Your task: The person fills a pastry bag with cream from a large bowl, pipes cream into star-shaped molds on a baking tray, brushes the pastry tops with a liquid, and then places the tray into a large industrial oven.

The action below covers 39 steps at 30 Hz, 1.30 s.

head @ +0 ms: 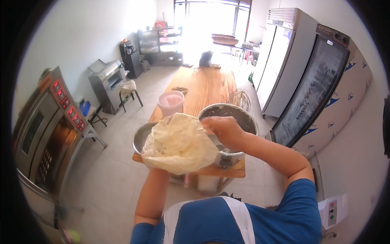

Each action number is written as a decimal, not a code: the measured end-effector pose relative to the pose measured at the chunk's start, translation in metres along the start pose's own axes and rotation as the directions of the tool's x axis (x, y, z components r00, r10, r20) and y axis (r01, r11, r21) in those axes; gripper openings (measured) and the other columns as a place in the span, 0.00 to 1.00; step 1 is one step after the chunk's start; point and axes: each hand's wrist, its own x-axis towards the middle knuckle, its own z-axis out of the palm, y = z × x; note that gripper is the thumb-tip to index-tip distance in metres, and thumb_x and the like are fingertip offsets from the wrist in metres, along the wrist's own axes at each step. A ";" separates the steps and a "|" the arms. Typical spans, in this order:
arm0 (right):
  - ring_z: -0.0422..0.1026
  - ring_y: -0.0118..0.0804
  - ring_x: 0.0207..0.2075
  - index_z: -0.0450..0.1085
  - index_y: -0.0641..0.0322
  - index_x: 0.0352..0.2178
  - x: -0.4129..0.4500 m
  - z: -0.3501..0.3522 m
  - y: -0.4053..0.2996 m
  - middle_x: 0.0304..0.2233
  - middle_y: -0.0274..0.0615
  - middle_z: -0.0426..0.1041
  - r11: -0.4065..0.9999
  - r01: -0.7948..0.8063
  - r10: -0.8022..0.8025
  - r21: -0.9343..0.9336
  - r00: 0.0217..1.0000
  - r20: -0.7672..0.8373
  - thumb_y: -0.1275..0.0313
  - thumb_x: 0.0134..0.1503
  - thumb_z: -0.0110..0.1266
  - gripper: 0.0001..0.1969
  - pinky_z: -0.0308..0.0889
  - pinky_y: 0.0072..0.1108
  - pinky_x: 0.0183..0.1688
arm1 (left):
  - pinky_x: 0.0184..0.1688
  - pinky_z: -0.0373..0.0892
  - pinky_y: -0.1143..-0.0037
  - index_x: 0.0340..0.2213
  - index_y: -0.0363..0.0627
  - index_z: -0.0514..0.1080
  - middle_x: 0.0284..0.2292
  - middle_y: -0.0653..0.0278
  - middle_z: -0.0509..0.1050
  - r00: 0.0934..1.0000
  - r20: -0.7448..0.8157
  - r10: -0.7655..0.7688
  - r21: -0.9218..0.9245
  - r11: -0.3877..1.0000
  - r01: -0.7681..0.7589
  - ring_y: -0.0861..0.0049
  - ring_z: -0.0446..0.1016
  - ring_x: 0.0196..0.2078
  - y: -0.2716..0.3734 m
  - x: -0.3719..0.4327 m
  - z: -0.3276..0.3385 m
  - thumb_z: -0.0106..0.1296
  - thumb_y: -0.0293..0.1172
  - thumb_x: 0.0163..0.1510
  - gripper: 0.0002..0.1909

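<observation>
A clear plastic bag (182,143), coated with pale yellow batter or cream, hangs open in front of me. My left forearm rises beneath it, and the bag hides my left hand. My right hand (224,129), its fingers bent, is at the bag's right edge and above a metal mixing bowl (253,122) with pale smears on its rim. Whether its fingers grip anything does not show clearly. Behind the bag stand a translucent plastic bucket (171,105) and, at the left, a second metal bowl (140,138), partly covered. A wire whisk (239,99) lies beyond the mixing bowl.
The wooden table (207,82) runs away from me, with a cloth (179,90) on it. A lit deck oven (45,134) stands left, near a stool (128,88). Along the right are a steel refrigerator (277,61) and a glass-door cabinet (310,88).
</observation>
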 end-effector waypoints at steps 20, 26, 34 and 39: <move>0.68 0.28 0.26 0.67 0.66 0.33 -0.187 0.012 0.181 0.27 0.38 0.70 0.090 -0.865 0.971 0.494 0.187 0.151 0.75 0.47 0.46 0.10 0.63 0.21 0.32 | 0.50 0.55 0.81 0.48 0.42 0.51 0.46 0.64 0.59 0.996 0.052 0.067 0.041 0.997 -0.069 0.80 0.59 0.47 0.021 -0.004 -0.062 0.35 0.37 0.53 0.21; 0.68 0.32 0.30 0.68 0.63 0.34 -0.163 -0.026 0.238 0.27 0.39 0.71 0.247 -0.968 0.928 0.051 0.252 0.276 0.74 0.42 0.52 0.14 0.62 0.23 0.35 | 0.48 0.56 0.80 0.46 0.42 0.52 0.45 0.64 0.60 0.999 -0.045 0.001 0.022 1.000 0.000 0.79 0.60 0.45 0.003 -0.005 -0.075 0.35 0.38 0.53 0.21; 0.68 0.44 0.36 0.68 0.64 0.28 -0.096 0.008 0.253 0.31 0.50 0.69 0.692 -0.561 0.695 -0.454 0.687 0.212 0.73 0.44 0.44 0.10 0.62 0.29 0.38 | 0.46 0.57 0.78 0.44 0.42 0.54 0.42 0.64 0.60 0.969 -0.228 -0.099 -0.021 0.995 0.097 0.78 0.60 0.43 -0.032 -0.015 -0.091 0.35 0.39 0.52 0.20; 0.67 0.49 0.36 0.68 0.62 0.29 -0.091 0.081 0.239 0.30 0.53 0.69 0.644 -0.734 0.721 -0.218 0.486 0.493 0.73 0.39 0.49 0.12 0.61 0.30 0.37 | 0.45 0.58 0.77 0.43 0.42 0.55 0.41 0.64 0.61 0.935 -0.314 -0.165 -0.085 0.986 0.146 0.77 0.61 0.42 -0.056 -0.020 -0.096 0.36 0.40 0.52 0.19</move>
